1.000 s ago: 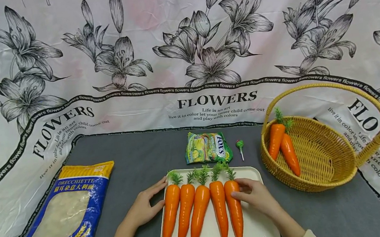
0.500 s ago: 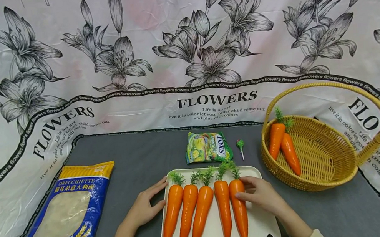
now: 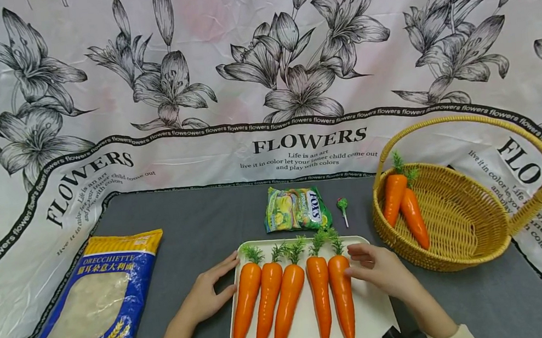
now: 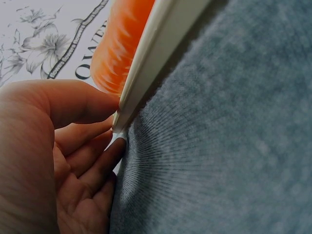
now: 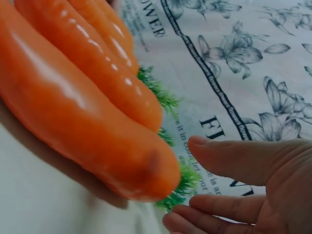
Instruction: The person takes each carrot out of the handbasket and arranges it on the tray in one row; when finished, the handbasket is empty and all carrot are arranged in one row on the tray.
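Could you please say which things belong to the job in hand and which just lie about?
Likely in the job:
five tapered orange carrots
rectangular cream tray
round yellow wicker basket with two more carrots

Lying about, apparently:
blue-and-yellow plastic pasta bag
shiny green packet
green lollipop on white stick

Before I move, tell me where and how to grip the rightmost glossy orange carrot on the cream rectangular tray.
The rightmost glossy orange carrot is probably best pinched across its thick end, below the feathery green top, from the right: bare cream rectangular tray lies that side, another carrot lies left, and the body narrows nearer you.
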